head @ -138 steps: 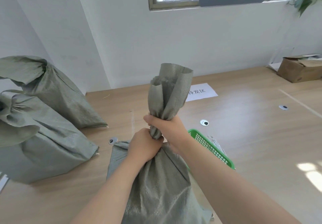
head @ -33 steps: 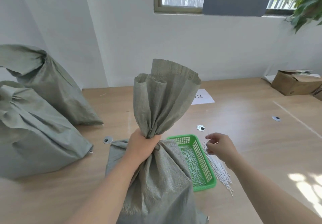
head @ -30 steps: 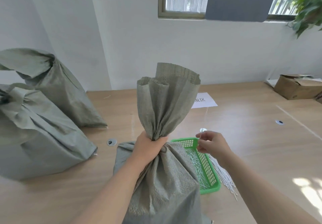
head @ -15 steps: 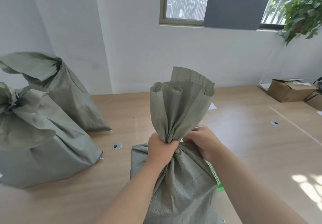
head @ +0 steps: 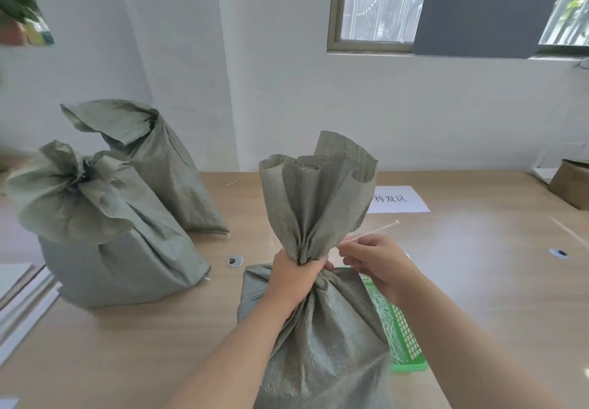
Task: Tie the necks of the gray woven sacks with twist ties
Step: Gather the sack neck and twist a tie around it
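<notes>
A gray woven sack (head: pixel 322 338) stands upright on the table in front of me. My left hand (head: pixel 294 276) is clenched around its gathered neck, with the pleated mouth fanning out above the fist. My right hand (head: pixel 374 260) sits just right of the neck, pinching a thin white twist tie (head: pixel 371 233) that slants up to the right. The tie's near end reaches the neck. A green basket (head: pixel 406 335) of more white ties lies behind the sack, partly hidden.
Two more gray sacks stand at the left: a near one (head: pixel 108 243) with a bunched neck and a far one (head: pixel 159 166) by the wall. A paper label (head: pixel 396 200) lies on the wooden table (head: pixel 478 281). A cardboard box (head: pixel 570 185) sits far right.
My right hand left the sack neck, picked a twist tie near the green basket, and has come back beside the neck holding it. My left hand has kept its grip throughout.
</notes>
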